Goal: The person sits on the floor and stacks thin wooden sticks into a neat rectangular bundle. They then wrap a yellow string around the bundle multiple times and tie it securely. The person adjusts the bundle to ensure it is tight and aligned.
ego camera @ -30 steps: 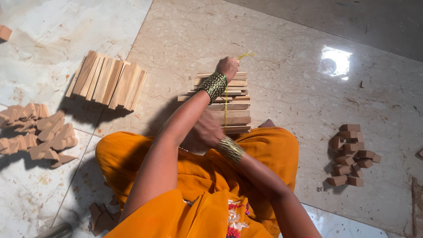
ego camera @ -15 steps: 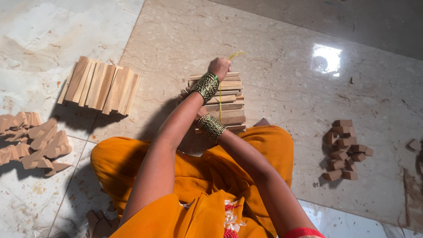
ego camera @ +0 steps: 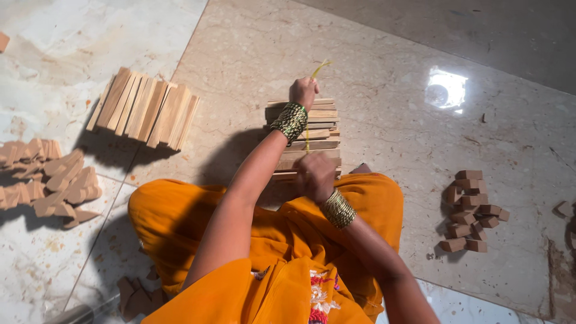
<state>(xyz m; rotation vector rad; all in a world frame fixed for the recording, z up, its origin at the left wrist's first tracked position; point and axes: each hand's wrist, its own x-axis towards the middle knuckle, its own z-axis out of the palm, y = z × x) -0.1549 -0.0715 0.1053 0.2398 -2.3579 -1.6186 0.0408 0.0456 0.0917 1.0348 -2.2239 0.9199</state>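
- Evidently the bundle is being tied: the right hand (ego camera: pixel 315 174), closed, is pressing on the near edge of the stacked flat wooden slats (ego camera: pixel 309 129) lying on the beige stone floor (ego camera: pixel 390 120).
- Beyond, the left hand (ego camera: pixel 303 91) is pinching the thin yellow string (ego camera: pixel 318 67), pulling it upward.
- Knotting probably needs steady tension next.

Orange garment (ego camera: pixel 198 222), yellow string (ego camera: pixel 317 67), pale-brown wooden slats (ego camera: pixel 312 129), beige mottled floor (ego camera: pixel 390 120).
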